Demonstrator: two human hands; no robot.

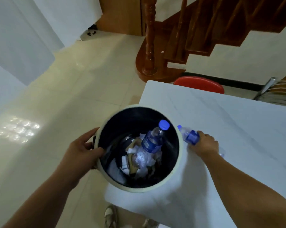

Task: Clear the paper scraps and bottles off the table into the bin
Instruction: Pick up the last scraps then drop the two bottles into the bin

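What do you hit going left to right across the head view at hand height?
left hand gripping the bin rim → bin → bottle in the bin, on paper scraps → bottle on the table → right hand holding that bottle → bare table

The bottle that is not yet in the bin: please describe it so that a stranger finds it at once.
Start at the white table and go to its edge beside the round bin. There the right hand grips a clear bottle lying with its blue cap toward the bin. Unlike the other bottle, standing among paper scraps, it is outside the rim.
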